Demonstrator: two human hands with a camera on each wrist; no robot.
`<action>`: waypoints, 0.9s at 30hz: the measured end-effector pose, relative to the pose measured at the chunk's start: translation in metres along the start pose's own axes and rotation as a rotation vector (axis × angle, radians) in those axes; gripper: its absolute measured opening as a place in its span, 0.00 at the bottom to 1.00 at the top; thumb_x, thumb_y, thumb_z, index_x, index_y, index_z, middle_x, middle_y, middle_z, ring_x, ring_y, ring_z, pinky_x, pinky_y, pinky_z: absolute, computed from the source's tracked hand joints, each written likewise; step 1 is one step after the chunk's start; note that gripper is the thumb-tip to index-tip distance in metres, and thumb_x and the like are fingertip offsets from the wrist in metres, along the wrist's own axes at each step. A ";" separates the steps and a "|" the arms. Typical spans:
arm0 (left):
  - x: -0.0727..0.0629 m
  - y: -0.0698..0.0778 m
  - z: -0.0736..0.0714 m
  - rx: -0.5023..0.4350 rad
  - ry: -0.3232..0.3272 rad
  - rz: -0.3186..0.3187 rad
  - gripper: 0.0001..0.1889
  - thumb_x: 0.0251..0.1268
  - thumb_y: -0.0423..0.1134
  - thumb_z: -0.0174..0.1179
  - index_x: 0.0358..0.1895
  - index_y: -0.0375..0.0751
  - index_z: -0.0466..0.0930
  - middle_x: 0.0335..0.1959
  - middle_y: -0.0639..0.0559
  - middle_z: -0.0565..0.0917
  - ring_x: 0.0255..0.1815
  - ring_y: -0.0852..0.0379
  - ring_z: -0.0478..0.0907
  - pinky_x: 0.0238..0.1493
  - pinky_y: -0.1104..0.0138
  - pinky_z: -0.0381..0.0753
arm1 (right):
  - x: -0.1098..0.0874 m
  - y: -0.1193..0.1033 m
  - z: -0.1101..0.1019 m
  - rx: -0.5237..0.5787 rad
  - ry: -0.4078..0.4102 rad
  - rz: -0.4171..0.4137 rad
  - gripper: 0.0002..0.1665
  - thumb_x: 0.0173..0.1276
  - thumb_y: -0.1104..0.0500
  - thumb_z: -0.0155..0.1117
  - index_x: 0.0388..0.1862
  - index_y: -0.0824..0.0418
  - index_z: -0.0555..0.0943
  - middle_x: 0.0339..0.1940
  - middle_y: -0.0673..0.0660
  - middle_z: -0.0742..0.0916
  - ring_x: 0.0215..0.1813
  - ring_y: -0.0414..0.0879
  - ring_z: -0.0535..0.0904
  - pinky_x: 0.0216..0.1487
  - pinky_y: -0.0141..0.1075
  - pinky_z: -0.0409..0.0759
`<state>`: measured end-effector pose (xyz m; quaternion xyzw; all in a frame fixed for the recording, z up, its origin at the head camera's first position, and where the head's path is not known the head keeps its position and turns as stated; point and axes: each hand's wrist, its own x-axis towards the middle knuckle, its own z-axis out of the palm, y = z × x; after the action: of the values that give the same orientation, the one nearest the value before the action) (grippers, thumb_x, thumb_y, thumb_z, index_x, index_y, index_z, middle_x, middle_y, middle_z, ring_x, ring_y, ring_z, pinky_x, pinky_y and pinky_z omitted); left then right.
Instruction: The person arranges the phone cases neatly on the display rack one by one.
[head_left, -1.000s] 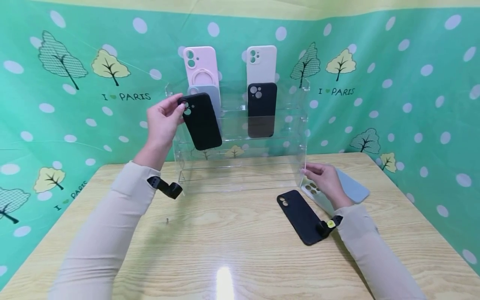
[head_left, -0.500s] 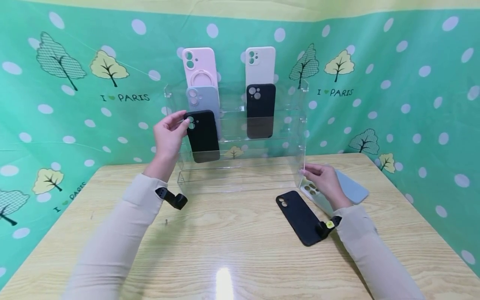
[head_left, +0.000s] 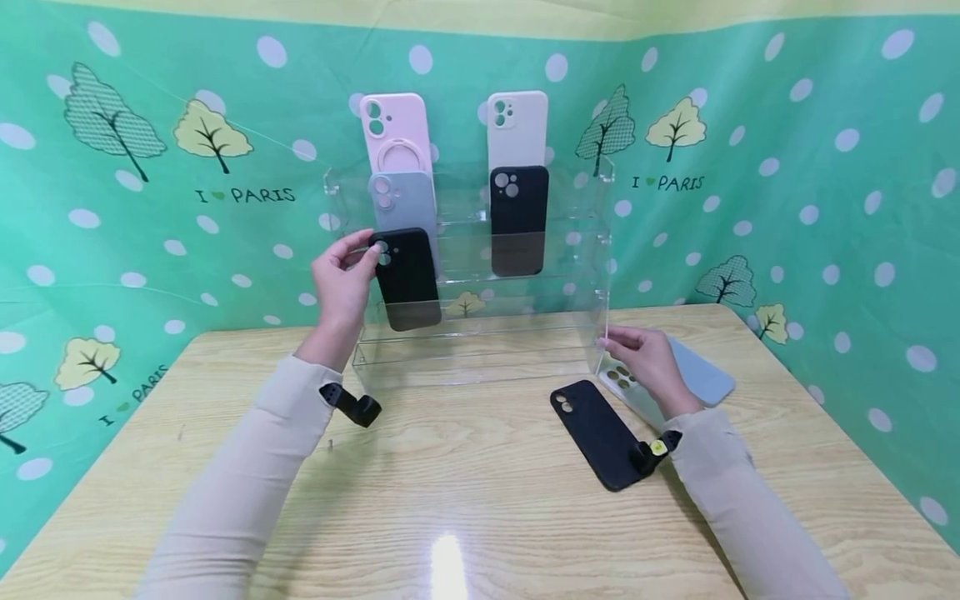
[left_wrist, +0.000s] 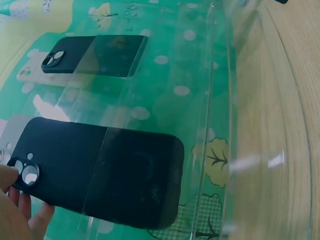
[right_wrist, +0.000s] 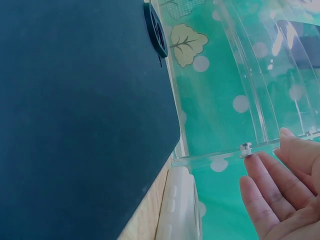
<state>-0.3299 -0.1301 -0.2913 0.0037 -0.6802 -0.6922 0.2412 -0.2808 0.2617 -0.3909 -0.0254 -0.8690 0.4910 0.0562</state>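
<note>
My left hand (head_left: 343,283) pinches a black phone case (head_left: 408,287) by its camera corner, thumb over the camera cutouts. The case's lower part shows through a clear front strip of the acrylic display stand (head_left: 480,337), below a pale blue case (head_left: 405,200) one tier up. In the left wrist view, the held black case (left_wrist: 100,170) lies slanted against the tier. At the stand's right side, my right hand (head_left: 651,367) grips the edge of the side panel between thumb and fingers; the right wrist view shows fingertips (right_wrist: 252,162) at that panel near a metal screw.
Higher on the stand are a pink case (head_left: 397,125), a white case (head_left: 517,125) and another black case (head_left: 519,196). On the table (head_left: 420,483), a black case (head_left: 600,437), a pale case with several camera holes (head_left: 621,379) and a light blue case (head_left: 703,375) lie around my right hand.
My left hand has lowered the black case from in front of the pale blue one into the tier below, where it now stands straighter. The right hand stays at the side panel.
</note>
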 end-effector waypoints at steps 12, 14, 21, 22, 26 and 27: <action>-0.002 -0.007 0.002 0.061 0.067 0.002 0.15 0.74 0.31 0.66 0.60 0.31 0.85 0.44 0.62 0.83 0.42 0.69 0.80 0.46 0.78 0.83 | 0.000 0.000 0.000 0.000 -0.007 0.012 0.26 0.82 0.56 0.63 0.72 0.68 0.78 0.66 0.70 0.85 0.67 0.61 0.84 0.65 0.41 0.87; -0.003 -0.007 0.003 0.082 0.079 0.009 0.15 0.74 0.32 0.67 0.60 0.32 0.86 0.48 0.56 0.86 0.42 0.69 0.80 0.47 0.78 0.83 | 0.000 0.000 -0.001 0.000 -0.008 0.013 0.27 0.82 0.55 0.63 0.72 0.68 0.78 0.66 0.70 0.85 0.67 0.61 0.84 0.66 0.43 0.87; -0.003 -0.009 0.004 0.162 0.110 0.045 0.15 0.73 0.34 0.69 0.59 0.34 0.87 0.58 0.41 0.88 0.42 0.70 0.79 0.49 0.76 0.83 | -0.001 0.000 -0.001 0.007 -0.012 0.011 0.27 0.82 0.54 0.64 0.72 0.68 0.78 0.66 0.69 0.85 0.67 0.60 0.84 0.66 0.45 0.87; -0.003 -0.009 0.004 0.167 0.110 0.049 0.15 0.73 0.34 0.69 0.58 0.34 0.87 0.58 0.41 0.88 0.42 0.70 0.79 0.49 0.77 0.83 | -0.001 0.000 -0.001 0.008 -0.011 0.009 0.27 0.82 0.54 0.65 0.72 0.69 0.78 0.66 0.70 0.85 0.66 0.60 0.85 0.66 0.45 0.87; -0.003 -0.008 0.003 0.153 0.115 0.047 0.15 0.72 0.34 0.70 0.58 0.34 0.87 0.57 0.42 0.88 0.42 0.69 0.79 0.47 0.77 0.82 | -0.001 0.000 0.000 0.006 -0.006 0.003 0.27 0.82 0.55 0.65 0.71 0.69 0.79 0.66 0.70 0.85 0.66 0.61 0.85 0.66 0.45 0.87; -0.004 -0.008 0.002 0.150 0.116 0.045 0.15 0.72 0.35 0.71 0.58 0.34 0.87 0.57 0.43 0.88 0.42 0.69 0.80 0.47 0.78 0.82 | -0.001 0.001 0.000 0.006 -0.005 0.001 0.27 0.82 0.55 0.65 0.71 0.69 0.79 0.66 0.70 0.85 0.66 0.61 0.85 0.66 0.45 0.87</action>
<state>-0.3300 -0.1269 -0.2996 0.0467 -0.7147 -0.6325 0.2948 -0.2801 0.2621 -0.3913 -0.0244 -0.8675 0.4938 0.0540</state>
